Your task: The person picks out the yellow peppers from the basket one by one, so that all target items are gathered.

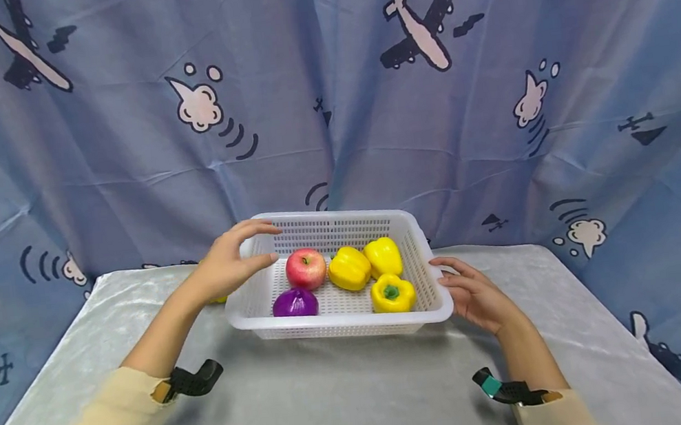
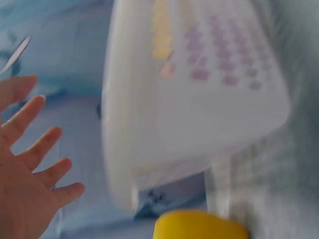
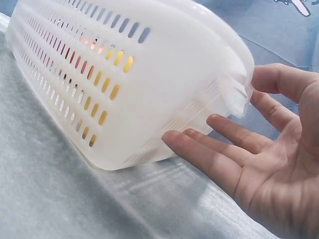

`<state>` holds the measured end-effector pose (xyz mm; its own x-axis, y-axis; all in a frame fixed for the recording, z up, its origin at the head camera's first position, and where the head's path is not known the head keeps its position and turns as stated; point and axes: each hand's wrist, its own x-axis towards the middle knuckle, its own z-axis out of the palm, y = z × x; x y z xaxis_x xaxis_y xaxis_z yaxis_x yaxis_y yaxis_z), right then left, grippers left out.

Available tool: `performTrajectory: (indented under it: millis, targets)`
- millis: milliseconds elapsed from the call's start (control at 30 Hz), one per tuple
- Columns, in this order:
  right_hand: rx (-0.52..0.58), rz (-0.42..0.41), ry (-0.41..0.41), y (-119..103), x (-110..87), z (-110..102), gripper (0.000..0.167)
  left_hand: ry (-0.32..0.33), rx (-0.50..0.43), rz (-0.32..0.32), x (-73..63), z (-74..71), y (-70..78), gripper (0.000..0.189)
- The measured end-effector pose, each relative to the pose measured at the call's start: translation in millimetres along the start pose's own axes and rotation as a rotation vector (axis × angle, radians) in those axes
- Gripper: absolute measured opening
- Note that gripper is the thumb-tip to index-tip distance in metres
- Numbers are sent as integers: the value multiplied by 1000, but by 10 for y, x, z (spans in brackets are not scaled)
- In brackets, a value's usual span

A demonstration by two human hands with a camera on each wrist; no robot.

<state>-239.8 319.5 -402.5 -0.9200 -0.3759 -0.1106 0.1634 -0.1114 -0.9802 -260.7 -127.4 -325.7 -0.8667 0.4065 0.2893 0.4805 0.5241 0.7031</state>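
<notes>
A white perforated basket (image 1: 339, 320) sits on the table. It holds a red apple (image 1: 305, 269), a shiny purple onion (image 1: 296, 303) and yellow bell peppers (image 1: 349, 269). Over the basket's left end hovers my left hand (image 1: 230, 260), thumb and fingers spread apart with nothing between them. In the left wrist view that hand (image 2: 25, 174) stands apart from the basket wall (image 2: 189, 109). At the right end, my right hand (image 1: 476, 295) has its fingertips right at the rim. The right wrist view shows its fingers (image 3: 219, 162) extended loosely beside the end wall, not wrapped round it.
Partly behind my left forearm, a yellow object (image 1: 220, 299) lies left of the basket; it also appears in the left wrist view as a rounded yellow top (image 2: 199, 226). A pale cloth covers the table (image 1: 334, 393). Behind hangs a blue curtain (image 1: 329, 103) with airplane prints.
</notes>
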Motion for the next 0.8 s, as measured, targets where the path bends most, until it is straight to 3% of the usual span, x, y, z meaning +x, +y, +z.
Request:
performTrajectory:
  millis: [133, 400, 800]
  targets:
    - [0, -8, -14, -1, 19, -5, 29, -51, 21, -9, 71, 234, 123, 42]
    - [6, 9, 4, 23, 1, -20, 27, -139, -82, 9, 272, 688, 228, 41]
    - [5, 6, 26, 31, 9, -15, 28, -228, -89, 46, 561, 1157, 469, 44]
